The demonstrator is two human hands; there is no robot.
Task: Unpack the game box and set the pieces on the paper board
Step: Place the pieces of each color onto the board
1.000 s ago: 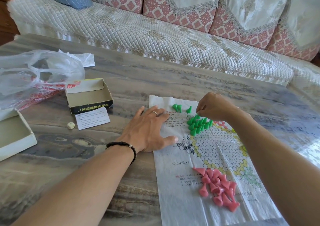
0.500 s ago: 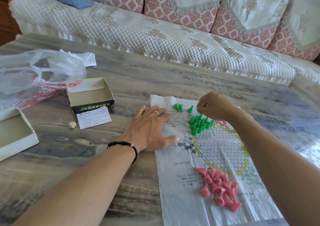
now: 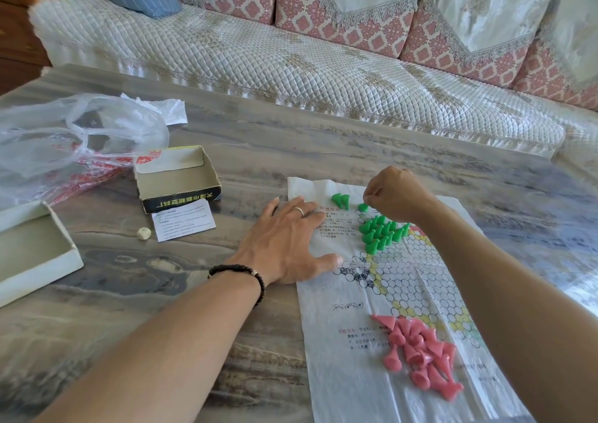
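Right hand [image 3: 396, 194] pinches a stray green piece [image 3: 363, 207] at twelve o'clock of the standing cluster [image 3: 380, 231]; left hand [image 3: 288, 244], flat, pins the paper board [image 3: 356, 293] (a slip could topple neighbours).

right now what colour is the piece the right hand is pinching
Green, seen in the head view: the right hand pinches a green piece over the paper board.

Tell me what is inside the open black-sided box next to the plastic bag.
The black-sided box shows only bare cardboard floor and inner walls; no pieces visible. Its near wall hides the front strip of the floor.
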